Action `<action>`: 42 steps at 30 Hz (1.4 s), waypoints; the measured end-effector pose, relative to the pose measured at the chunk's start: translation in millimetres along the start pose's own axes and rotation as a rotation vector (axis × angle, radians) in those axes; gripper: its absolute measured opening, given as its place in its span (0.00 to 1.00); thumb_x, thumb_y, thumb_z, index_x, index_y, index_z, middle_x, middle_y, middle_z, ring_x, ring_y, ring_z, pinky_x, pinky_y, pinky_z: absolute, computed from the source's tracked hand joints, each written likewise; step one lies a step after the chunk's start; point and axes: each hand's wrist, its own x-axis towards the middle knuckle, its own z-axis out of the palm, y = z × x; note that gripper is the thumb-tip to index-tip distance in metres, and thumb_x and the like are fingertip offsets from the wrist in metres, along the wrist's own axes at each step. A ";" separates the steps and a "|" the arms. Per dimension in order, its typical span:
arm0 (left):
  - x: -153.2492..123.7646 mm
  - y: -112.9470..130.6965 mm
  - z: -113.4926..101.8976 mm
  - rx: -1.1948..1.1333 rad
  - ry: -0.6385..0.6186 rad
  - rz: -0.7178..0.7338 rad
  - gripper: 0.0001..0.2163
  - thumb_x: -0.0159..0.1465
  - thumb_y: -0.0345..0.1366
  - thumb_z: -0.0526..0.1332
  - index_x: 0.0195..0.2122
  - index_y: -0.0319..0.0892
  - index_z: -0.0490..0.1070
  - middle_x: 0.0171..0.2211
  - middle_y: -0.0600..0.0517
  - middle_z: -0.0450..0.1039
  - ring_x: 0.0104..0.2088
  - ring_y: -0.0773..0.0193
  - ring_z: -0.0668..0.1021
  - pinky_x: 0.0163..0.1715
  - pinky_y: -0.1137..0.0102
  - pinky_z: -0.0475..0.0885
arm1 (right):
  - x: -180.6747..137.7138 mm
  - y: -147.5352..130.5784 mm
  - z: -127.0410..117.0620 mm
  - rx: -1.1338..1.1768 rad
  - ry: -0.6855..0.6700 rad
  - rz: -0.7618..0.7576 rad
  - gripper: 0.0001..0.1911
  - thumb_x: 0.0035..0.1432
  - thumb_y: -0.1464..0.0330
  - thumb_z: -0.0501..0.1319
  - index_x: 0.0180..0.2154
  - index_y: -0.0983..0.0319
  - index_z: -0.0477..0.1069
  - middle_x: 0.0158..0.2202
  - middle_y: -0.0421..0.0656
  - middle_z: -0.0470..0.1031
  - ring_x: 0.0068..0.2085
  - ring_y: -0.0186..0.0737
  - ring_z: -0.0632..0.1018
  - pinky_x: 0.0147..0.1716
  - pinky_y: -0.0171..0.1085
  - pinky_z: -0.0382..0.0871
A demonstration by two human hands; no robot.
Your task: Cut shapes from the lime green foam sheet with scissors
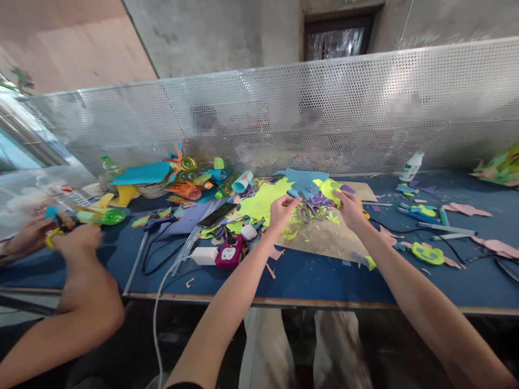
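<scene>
My right hand pinches a yellow-green paper cutout above the middle of the table. To its left, my left hand has its fingertips pressed together; whatever they hold is too small to make out. Between my hands, a pair of scissors lies on paper scraps over a brown sheet. A large yellow-green sheet lies just beyond my left hand, and a blue sheet is behind both hands. Something yellow shows beside my right hand, mostly hidden by it.
At left, a co-worker's hands hold yellow-handled scissors near a green bottle. A phone, a magenta charger and cables lie left of me. A white bottle and pens are right. A perforated metal panel backs the table.
</scene>
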 end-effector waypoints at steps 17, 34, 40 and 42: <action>-7.9 -1.0 5.5 0.129 -0.172 -0.007 0.23 0.67 0.56 0.54 0.38 0.42 0.78 0.33 0.48 0.79 0.29 0.63 0.76 0.30 0.70 0.68 | -7.7 0.1 7.6 -0.063 -0.148 -0.087 0.22 0.44 0.50 0.72 0.33 0.60 0.78 0.26 0.37 0.74 0.27 0.35 0.71 0.27 0.36 0.68; 0.4 -11.5 8.0 -0.013 -0.175 0.014 0.20 0.60 0.52 0.63 0.40 0.39 0.77 0.36 0.48 0.76 0.32 0.63 0.74 0.33 0.71 0.65 | -21.3 -12.3 9.9 -0.419 -0.347 -0.209 0.25 0.51 0.47 0.66 0.31 0.64 0.79 0.23 0.39 0.72 0.24 0.33 0.67 0.23 0.34 0.59; -3.9 -7.1 7.0 0.076 -0.227 0.059 0.23 0.60 0.55 0.62 0.21 0.40 0.61 0.21 0.57 0.51 0.23 0.70 0.58 0.25 0.71 0.51 | -21.9 -15.2 8.1 -0.485 -0.311 -0.266 0.25 0.51 0.46 0.65 0.27 0.63 0.78 0.23 0.40 0.73 0.24 0.33 0.66 0.23 0.34 0.57; -4.5 -4.4 6.2 0.068 -0.233 0.052 0.24 0.60 0.55 0.62 0.21 0.41 0.57 0.21 0.57 0.48 0.23 0.70 0.57 0.25 0.71 0.50 | -21.1 -14.3 6.5 -0.505 -0.303 -0.269 0.24 0.51 0.47 0.65 0.26 0.63 0.78 0.22 0.40 0.74 0.24 0.33 0.66 0.23 0.34 0.57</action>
